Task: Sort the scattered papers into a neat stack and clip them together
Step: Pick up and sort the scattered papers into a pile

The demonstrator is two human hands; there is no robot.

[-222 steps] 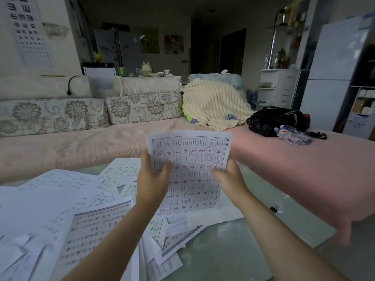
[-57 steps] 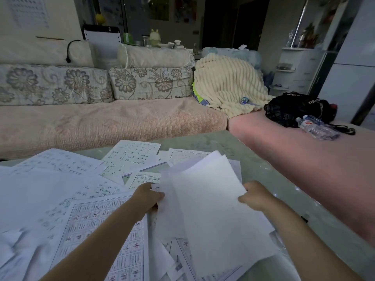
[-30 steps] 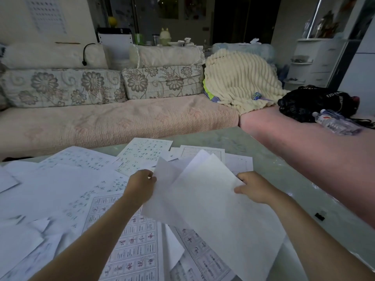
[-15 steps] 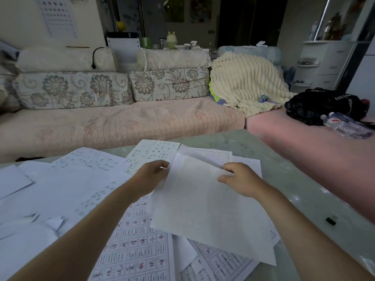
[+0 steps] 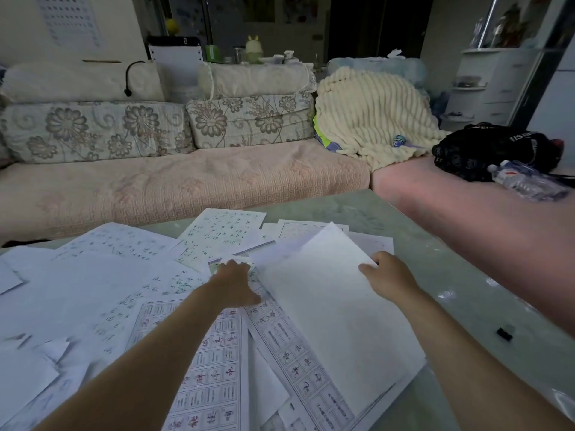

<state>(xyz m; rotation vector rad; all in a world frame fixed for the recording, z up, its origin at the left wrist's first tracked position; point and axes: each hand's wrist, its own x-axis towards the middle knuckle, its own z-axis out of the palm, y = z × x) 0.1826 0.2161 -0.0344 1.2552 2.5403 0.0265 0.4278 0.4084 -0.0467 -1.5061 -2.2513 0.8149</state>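
Many white sheets, some printed with character grids, lie scattered [image 5: 102, 284] over the left and middle of the glass table [image 5: 460, 284]. A blank white sheet [image 5: 329, 312] lies tilted on top of them, and my right hand [image 5: 389, 275] pinches its right edge near the far corner. Just left of that sheet, my left hand [image 5: 236, 281] rests palm down on the printed sheets, fingers stretched forward. A large grid-printed page [image 5: 211, 368] lies under my left forearm. A small black binder clip [image 5: 504, 333] sits alone on the table at the right.
A pink-covered sofa [image 5: 186, 181] wraps the table's far and right sides. On it lie a cream blanket [image 5: 370, 113], a black bag [image 5: 485, 150] and a water bottle [image 5: 525, 181]. Bare glass shows around the clip.
My left hand has let go of the blank sheet's top-left corner and dropped onto the printed papers to its left. The blank sheet has settled lower, still held by my right hand.
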